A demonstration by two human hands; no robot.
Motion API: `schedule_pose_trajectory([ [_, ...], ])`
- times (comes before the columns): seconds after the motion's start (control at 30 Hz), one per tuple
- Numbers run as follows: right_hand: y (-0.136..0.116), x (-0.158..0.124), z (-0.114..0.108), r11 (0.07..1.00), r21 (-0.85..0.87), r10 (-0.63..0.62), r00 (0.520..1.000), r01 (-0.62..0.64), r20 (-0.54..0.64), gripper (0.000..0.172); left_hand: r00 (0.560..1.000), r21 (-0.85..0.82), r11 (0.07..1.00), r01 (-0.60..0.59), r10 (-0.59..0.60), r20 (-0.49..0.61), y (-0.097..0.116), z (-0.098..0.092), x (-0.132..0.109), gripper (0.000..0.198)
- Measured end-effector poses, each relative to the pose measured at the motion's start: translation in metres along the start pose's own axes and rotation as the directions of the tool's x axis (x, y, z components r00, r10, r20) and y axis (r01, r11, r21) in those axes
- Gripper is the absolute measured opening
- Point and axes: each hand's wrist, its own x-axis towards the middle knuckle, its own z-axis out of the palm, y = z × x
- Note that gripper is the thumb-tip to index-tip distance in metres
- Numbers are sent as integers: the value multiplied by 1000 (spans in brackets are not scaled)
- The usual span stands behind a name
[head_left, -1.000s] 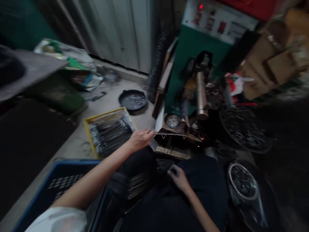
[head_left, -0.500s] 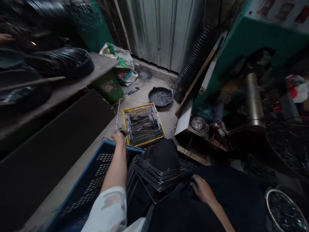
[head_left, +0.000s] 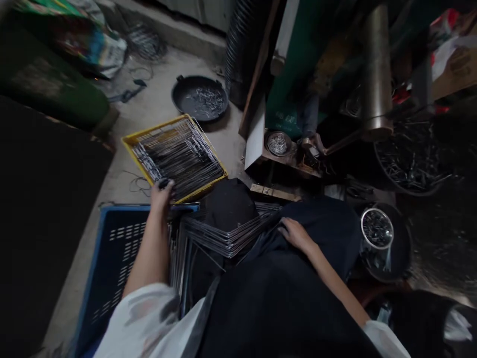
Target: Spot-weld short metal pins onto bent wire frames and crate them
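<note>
My left hand point(head_left: 161, 196) is at the near left corner of the yellow basket point(head_left: 128, 144), its fingers closed around the end of a thin wire frame point(head_left: 208, 138) that lies over the basket. Rows of similar bent wire frames point(head_left: 179, 159) fill the basket. My right hand point(head_left: 298, 233) rests on the dark apron point(head_left: 283, 298) over my lap, fingers loosely stretched and holding nothing. Beside it, a stack of metal wire frames point(head_left: 231, 238) sits around my dark-covered knee point(head_left: 229, 204).
A blue crate point(head_left: 102, 238) stands at left under my forearm. Beyond the basket is a black pan point(head_left: 182, 102) of small metal pieces. At right are a small bowl of metal bits point(head_left: 278, 143), a metal cylinder point(head_left: 376, 74) and a white-rimmed container point(head_left: 376, 227). A dark board point(head_left: 48, 199) borders the left.
My left hand has brought the raised wire frame down over the yellow basket. The view has tilted down and turned right. My right hand stays on the apron.
</note>
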Motion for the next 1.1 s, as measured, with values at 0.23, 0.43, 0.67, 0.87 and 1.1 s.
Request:
schedule_pose_trajectory([
  [0.23, 11, 3, -5, 997, 73, -17, 997, 22, -75, 15, 568, 124, 706, -697, 438, 697, 85, 9, -147, 35],
  [0.43, 18, -3, -7, 989, 134, -46, 994, 59, -98, 14, 540, 223, 570, -791, 479, 692, 101, 19, -171, 36],
  [0.67, 18, -14, -17, 991, 118, -54, 992, 68, -118, 18, 675, 289, 737, -610, 292, 678, 178, 39, -114, 42],
  [0.87, 62, -36, -78, 984, 178, 34, 932, 33, -360, 25, 419, 360, 314, -879, 145, 896, 232, 140, -86, 43],
  [1.1, 234, -55, -217, 802, 374, 557, 358, -466, -749, 22, 353, 306, 188, -933, 319, 879, 280, 137, -166, 41],
])
